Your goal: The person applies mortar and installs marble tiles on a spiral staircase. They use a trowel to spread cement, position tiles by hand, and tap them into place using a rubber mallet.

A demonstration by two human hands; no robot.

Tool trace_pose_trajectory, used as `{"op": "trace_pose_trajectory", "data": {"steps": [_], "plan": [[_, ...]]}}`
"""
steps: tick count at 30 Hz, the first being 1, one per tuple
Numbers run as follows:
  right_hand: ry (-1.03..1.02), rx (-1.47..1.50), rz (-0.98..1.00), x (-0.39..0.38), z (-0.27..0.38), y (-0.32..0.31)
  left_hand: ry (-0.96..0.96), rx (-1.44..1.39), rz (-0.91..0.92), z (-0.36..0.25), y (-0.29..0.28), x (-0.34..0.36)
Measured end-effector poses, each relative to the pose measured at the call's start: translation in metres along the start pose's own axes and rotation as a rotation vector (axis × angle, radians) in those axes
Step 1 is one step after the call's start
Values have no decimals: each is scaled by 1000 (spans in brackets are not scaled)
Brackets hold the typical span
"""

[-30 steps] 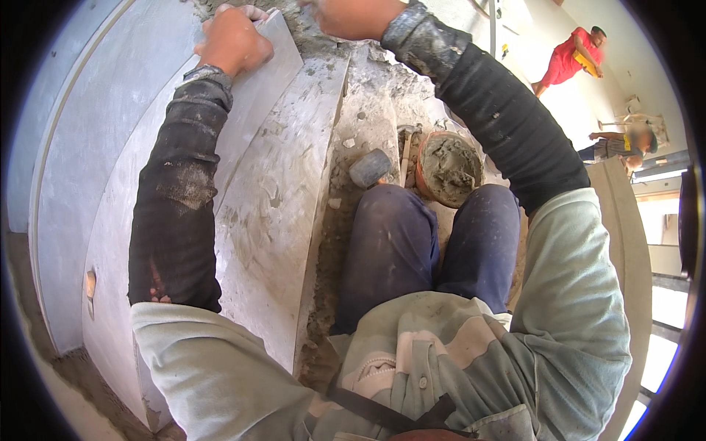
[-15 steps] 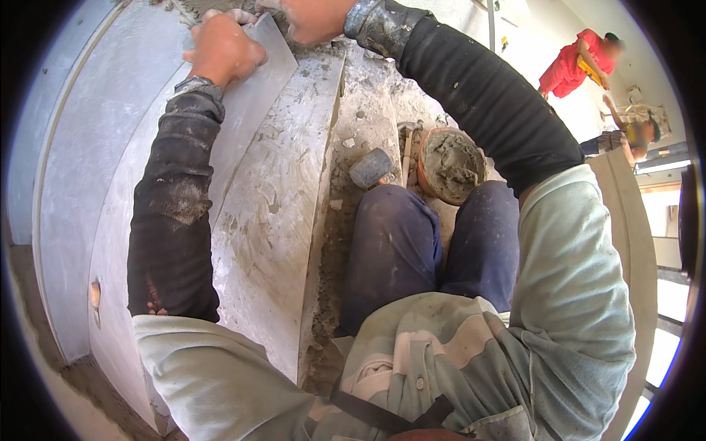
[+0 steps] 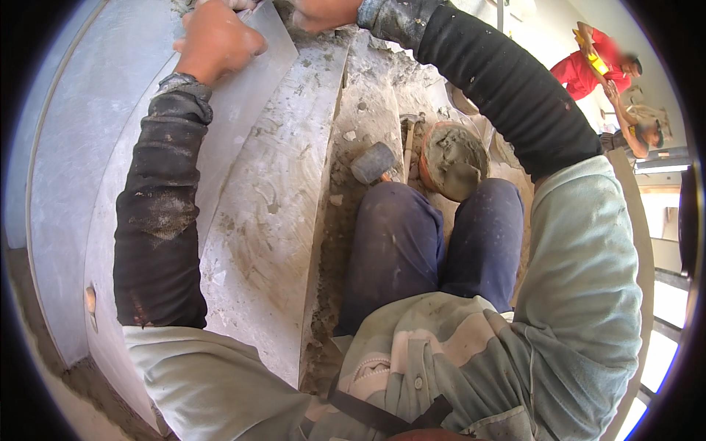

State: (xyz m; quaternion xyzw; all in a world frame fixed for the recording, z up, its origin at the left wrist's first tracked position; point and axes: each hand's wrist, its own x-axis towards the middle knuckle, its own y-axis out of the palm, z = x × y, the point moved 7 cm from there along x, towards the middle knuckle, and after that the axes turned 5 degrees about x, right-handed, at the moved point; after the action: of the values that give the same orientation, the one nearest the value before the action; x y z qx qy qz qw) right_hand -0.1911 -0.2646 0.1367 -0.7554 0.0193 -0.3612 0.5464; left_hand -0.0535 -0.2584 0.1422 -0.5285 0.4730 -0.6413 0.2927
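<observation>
My left hand (image 3: 219, 42) is at the far end of a narrow grey stone slab (image 3: 254, 92), its fingers curled at the slab's end and partly cut off by the upper picture edge. To its right, my right hand (image 3: 323, 13) is beside the slab's far corner, over rough mortar (image 3: 312, 45). Its fingers run out of the picture, so its grip is hidden. The narrow slab lies over a wider, mortar-smeared slab (image 3: 268, 198).
A rubber mallet (image 3: 373, 163) and a hammer (image 3: 409, 143) lie before my knees. An orange-rimmed bucket of mortar (image 3: 454, 158) stands beside them. At far left are pale slabs (image 3: 92, 132) and a small wooden-handled tool (image 3: 90, 303). Two people (image 3: 599, 62) are at upper right.
Both my hands have shifted toward the upper picture edge, and the right one also a little rightward. The person in red has turned and moved slightly right.
</observation>
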Motion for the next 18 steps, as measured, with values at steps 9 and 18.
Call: {"op": "trace_pose_trajectory", "data": {"steps": [9, 18], "plan": [[122, -76, 141, -3, -4, 0, 49, -233, -86, -22, -20, -6], [106, 81, -149, -56, 15, -7, 64, -112, -43, 5, 2, 3]]}}
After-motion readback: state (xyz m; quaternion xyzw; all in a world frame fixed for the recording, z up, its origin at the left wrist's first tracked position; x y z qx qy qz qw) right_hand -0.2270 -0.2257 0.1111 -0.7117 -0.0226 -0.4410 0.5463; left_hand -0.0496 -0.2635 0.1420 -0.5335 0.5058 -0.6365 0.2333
